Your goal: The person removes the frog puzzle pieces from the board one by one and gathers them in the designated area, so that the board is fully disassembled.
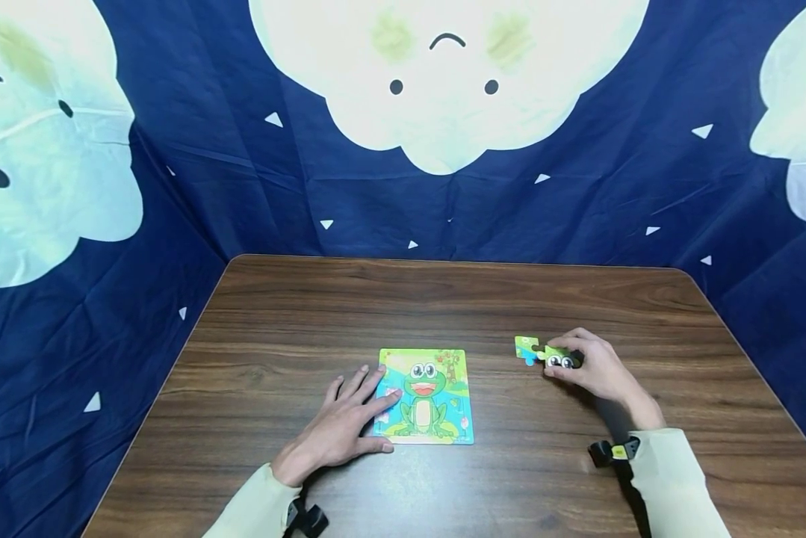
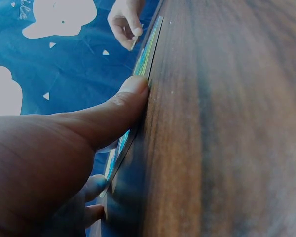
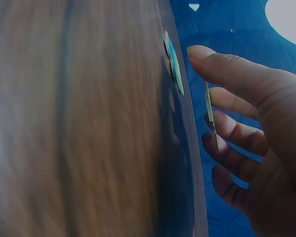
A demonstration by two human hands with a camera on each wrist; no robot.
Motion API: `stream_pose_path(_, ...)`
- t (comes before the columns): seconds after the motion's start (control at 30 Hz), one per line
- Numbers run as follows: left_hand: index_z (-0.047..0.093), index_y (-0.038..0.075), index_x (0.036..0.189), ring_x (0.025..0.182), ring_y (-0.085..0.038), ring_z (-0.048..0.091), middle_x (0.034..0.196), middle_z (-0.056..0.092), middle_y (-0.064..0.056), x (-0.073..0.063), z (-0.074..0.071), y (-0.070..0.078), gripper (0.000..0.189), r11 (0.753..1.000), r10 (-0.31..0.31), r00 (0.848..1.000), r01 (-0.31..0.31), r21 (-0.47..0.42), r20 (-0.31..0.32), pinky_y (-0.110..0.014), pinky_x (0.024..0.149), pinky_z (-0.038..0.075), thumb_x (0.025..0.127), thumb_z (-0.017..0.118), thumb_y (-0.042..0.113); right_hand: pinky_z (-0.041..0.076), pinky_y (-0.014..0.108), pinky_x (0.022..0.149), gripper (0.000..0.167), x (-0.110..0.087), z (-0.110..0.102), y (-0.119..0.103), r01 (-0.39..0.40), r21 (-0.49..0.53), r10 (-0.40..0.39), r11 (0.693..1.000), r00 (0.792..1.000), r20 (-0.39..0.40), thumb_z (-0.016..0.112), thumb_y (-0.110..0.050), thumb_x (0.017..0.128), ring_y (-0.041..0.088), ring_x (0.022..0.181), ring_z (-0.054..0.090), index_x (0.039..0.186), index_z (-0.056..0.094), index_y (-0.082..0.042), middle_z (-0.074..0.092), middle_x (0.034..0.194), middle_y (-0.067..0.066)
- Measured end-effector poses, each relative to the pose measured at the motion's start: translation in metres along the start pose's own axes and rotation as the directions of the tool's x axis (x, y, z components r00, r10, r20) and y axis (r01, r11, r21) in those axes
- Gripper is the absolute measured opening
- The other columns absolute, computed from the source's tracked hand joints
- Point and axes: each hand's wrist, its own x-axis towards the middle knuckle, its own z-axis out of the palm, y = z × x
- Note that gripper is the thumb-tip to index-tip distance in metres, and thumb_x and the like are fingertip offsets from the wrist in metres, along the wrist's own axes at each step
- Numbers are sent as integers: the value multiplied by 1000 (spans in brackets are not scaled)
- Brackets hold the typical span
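Note:
A square frog picture board [image 1: 424, 407] lies flat near the middle of the table. My left hand [image 1: 338, 430] rests across its left side, fingers spread, with the thumb by the lower left corner. In the left wrist view, the thumb [image 2: 133, 85] touches the edge of the board [image 2: 147, 57]. To the right, my right hand [image 1: 594, 366] pinches a green jigsaw piece [image 1: 559, 360] printed with two frog eyes. The right wrist view shows that piece [image 3: 210, 106] edge-on between thumb and fingers, raised off the table. Just left of it lies another green and blue jigsaw piece [image 1: 527, 347].
The brown wooden table [image 1: 497, 478] has rounded far corners. Behind and beside it hangs a dark blue cloth [image 1: 208, 179] with white clouds and small triangles. Each wrist wears a small black camera, such as the right one [image 1: 603, 453].

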Motion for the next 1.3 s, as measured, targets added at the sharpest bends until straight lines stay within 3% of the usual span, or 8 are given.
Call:
stream_pose_path(0.53, 48, 25, 150, 153, -45, 21, 166, 25, -16, 0, -1, 0, 74, 1000, 2, 1000, -2, 0, -1, -74, 113, 17, 86, 69, 55, 49, 36, 74, 43, 5, -11, 29, -39, -32, 41, 999, 997, 70, 85, -27, 80, 24, 91, 64, 114, 73, -4, 68, 105, 14)
stream_pose_path(0.87, 47, 25, 150, 153, -46, 21, 166, 25, -17, -1, -1, 1, 74, 1000, 4, 1000, -4, -1, 2, -74, 113, 17, 86, 69, 55, 49, 60, 89, 48, 12, -13, 34, -90, -27, 93, 996, 985, 147, 83, -29, 82, 41, 108, 63, 120, 70, -3, 65, 117, 21)
stream_pose_path(1.3, 47, 25, 150, 153, -46, 22, 166, 25, -17, 0, -1, 1, 74, 1000, 4, 1000, -4, 1, 2, -75, 112, 18, 86, 69, 55, 50, 58, 88, 50, 14, -15, 34, -104, -31, 108, 994, 978, 181, 83, -33, 81, 37, 105, 63, 120, 71, -4, 64, 115, 19)
